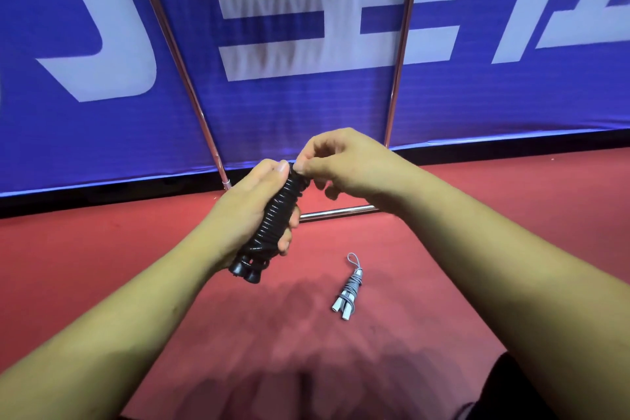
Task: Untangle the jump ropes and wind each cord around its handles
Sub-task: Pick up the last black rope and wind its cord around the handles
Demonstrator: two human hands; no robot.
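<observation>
- Left hand (249,210) curls round the black jump rope (276,215), held up over the red floor (460,215). The cord is coiled tight along both handles, and the end caps poke out below the palm.
- Right hand (341,160) pinches the cord's last turn at the top of the bundle.
- Grey jump rope (348,290) lies wound on the floor, near the hands, with a small loop sticking out.
- Risk: the tail is not visibly tucked. If the pinch releases before it locks under a turn, the top coils will likely spring loose.
- Risk: if the left grip slackens, the coils may slide toward the caps.
</observation>
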